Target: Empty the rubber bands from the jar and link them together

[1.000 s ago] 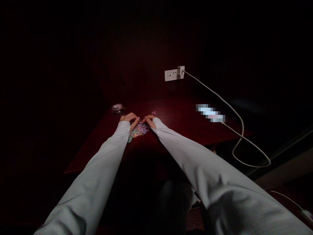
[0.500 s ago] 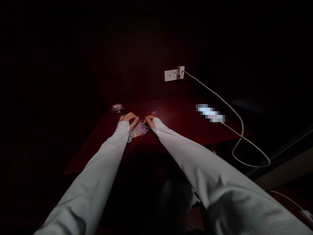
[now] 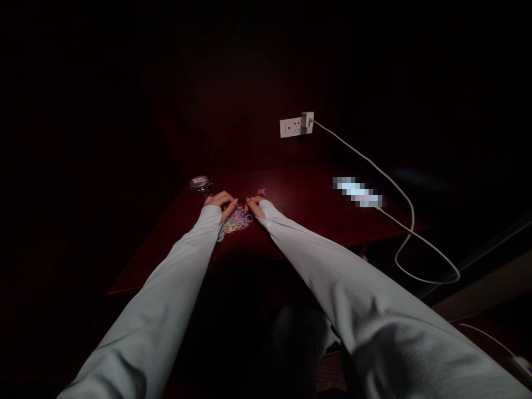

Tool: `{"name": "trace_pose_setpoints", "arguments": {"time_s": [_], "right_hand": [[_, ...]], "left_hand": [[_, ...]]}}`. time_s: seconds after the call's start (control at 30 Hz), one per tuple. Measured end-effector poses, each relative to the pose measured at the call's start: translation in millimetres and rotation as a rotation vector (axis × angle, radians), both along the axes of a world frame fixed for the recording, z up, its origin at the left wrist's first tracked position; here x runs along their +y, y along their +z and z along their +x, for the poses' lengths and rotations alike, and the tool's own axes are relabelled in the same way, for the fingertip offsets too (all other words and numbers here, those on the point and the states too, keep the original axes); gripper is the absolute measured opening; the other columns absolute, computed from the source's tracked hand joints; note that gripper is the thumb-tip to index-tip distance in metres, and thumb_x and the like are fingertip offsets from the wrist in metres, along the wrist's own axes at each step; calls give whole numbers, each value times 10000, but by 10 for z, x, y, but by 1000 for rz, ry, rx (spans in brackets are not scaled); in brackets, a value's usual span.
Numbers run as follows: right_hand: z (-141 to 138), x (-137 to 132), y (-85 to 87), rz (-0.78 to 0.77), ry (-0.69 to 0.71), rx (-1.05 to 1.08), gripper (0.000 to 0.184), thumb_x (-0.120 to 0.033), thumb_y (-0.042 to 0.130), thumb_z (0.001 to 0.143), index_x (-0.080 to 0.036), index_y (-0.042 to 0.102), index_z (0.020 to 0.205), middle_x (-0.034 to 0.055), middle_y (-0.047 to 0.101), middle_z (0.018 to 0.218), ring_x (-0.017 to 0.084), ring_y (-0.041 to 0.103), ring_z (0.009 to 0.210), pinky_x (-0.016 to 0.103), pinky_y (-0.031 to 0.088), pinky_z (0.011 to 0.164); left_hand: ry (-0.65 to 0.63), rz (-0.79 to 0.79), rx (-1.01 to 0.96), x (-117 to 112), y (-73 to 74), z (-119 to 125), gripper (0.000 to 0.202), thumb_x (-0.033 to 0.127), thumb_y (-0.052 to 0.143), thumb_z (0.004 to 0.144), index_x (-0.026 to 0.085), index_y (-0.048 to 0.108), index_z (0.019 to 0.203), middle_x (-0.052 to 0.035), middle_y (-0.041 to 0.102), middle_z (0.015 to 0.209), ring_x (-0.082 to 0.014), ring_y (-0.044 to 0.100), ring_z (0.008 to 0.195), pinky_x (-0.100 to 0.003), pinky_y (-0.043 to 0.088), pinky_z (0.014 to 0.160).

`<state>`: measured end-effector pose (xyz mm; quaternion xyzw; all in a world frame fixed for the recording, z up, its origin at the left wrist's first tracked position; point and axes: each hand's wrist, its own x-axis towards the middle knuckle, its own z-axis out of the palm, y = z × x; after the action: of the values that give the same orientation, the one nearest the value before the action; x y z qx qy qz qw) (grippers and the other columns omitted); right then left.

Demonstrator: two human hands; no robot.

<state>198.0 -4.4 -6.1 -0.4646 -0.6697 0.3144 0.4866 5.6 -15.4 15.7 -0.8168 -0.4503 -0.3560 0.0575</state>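
Observation:
A loose heap of pastel elastic hair ties (image 3: pixel 238 219) in purple, green, yellow and pink lies on the dark red table between my wrists. My left hand (image 3: pixel 222 200) is at the heap's far left side, thumb and fingertips drawn together in a pinch. Across a small gap, my right hand (image 3: pixel 254 204) has its fingers curled and pressed together too. What either pinch holds is too small and dark to make out. Just beyond the right hand sits a small pinkish bunch of bands (image 3: pixel 262 192). Behind the left hand stands a clear round container (image 3: pixel 200 183) with pinkish contents showing at its top.
The dark red table (image 3: pixel 166 238) ends at a wall with a white socket plate (image 3: pixel 291 128) and a plugged-in charger (image 3: pixel 307 120). Its white cable (image 3: pixel 374 164) loops past the table's right edge to a blurred-out bright device (image 3: pixel 357 192).
My left hand's fingertips have shifted very slightly to the right. The right hand's fingers have moved only a little, and the heap and the other things stay in place.

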Motion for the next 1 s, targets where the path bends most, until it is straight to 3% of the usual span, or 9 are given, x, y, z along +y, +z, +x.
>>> {"name": "trace_pose_setpoints", "arguments": {"time_s": [0.23, 0.57, 1.0], "right_hand": [[45, -79, 22, 57, -10, -47, 458, -314, 553, 1035, -216, 654, 599, -6, 617, 711, 166, 617, 824, 274, 457, 892], [-34, 52, -68, 34, -11, -63, 410, -335, 609, 1025, -222, 747, 656, 4, 635, 786, 161, 639, 810, 281, 473, 881], [-49, 58, -86, 40, 21, -52, 348, -318, 640, 1027, -231, 811, 737, 9, 651, 792, 157, 639, 817, 266, 481, 873]], "left_hand": [[-24, -9, -30, -9, 8, -12, 337, 397, 499, 1051, 229, 714, 853, -28, 747, 943, -188, 680, 835, -347, 451, 830], [-2, -1, -10, -34, 25, 3, 320, 391, 509, 1047, 241, 719, 857, -21, 757, 953, -195, 682, 849, -365, 445, 878], [-9, -19, -11, 114, -59, -5, 286, 390, 553, 986, 244, 733, 817, -36, 768, 910, -197, 643, 756, -351, 453, 757]]}}
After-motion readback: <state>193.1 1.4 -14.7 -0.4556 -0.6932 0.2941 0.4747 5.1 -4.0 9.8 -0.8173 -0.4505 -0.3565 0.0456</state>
